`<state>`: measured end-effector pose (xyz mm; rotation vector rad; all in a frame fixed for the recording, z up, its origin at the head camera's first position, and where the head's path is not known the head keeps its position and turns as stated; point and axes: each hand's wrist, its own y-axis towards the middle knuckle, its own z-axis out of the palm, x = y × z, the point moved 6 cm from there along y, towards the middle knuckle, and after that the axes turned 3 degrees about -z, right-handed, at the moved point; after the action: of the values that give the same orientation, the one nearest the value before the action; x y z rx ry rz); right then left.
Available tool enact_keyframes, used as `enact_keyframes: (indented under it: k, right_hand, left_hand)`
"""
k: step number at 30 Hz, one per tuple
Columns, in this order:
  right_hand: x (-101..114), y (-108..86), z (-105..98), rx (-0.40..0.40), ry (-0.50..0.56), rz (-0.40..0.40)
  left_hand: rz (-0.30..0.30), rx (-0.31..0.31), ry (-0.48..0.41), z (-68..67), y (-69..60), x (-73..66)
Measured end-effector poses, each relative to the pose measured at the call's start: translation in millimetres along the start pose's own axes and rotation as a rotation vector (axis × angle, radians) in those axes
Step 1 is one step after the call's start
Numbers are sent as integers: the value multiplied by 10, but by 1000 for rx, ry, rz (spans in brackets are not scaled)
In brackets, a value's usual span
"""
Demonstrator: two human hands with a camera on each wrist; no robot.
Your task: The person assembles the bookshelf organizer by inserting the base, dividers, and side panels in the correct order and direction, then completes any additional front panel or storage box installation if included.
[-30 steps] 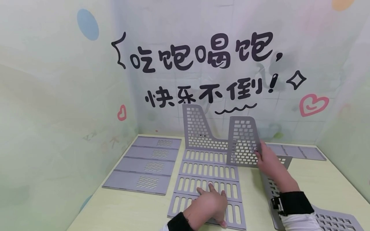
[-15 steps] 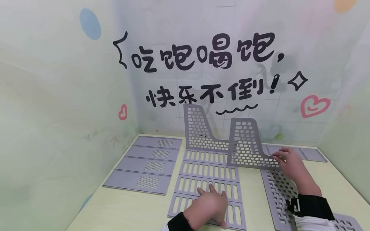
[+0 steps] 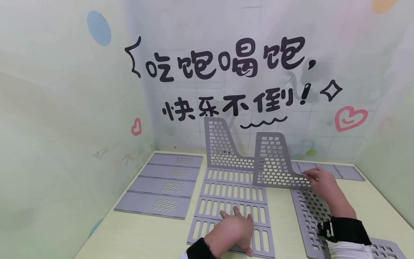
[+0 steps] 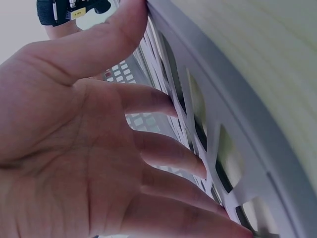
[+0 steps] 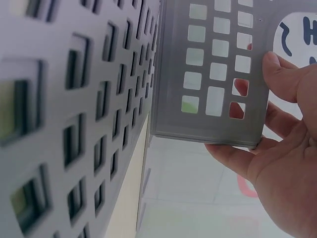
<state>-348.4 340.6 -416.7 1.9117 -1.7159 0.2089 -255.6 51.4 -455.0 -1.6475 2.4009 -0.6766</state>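
My left hand (image 3: pixel 231 232) rests with spread fingers on a grey slotted panel (image 3: pixel 270 230) lying flat on the table. In the left wrist view, its fingertips touch the panel's bars. A grey L-shaped perforated side panel (image 3: pixel 275 180) stands upright, its lower left corner at the slotted panel's right edge. With thumb and fingers, my right hand (image 3: pixel 326 185) pinches the low right end of this side panel. The right wrist view shows the thumb on one face and fingers around the edge. Another L-shaped perforated panel (image 3: pixel 220 144) stands upright at the slotted panel's far end.
To the left lies a grey sectioned panel (image 3: pixel 145 201) with slanted vents. Further perforated pieces (image 3: pixel 302 216) lie flat at right, partly under my right arm. Another sectioned panel (image 3: pixel 349 171) lies at the back right. A printed backdrop (image 3: pixel 181 21) encloses the table.
My right hand has moved right and down along the near side panel, from the edge of its tall part to its low end. The left hand stays in place.
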Motion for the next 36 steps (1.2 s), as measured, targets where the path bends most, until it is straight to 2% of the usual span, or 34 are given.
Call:
enact_keyframes:
  k: [11,23,30,36]
  right_hand:
    - [157,37,81,17,-22,-74]
    - [313,76,213,-2,16,-95]
    - [437,134,304,-30,-5,-126]
    - [481,124,317,-41,-1,-119]
  left_hand:
    - [6,10,1,9,13,-3]
    - [18,16,-15,8,6,13]
    - [19,17,-11,7,3,14]
    - [10,12,-9,8,-3,14]
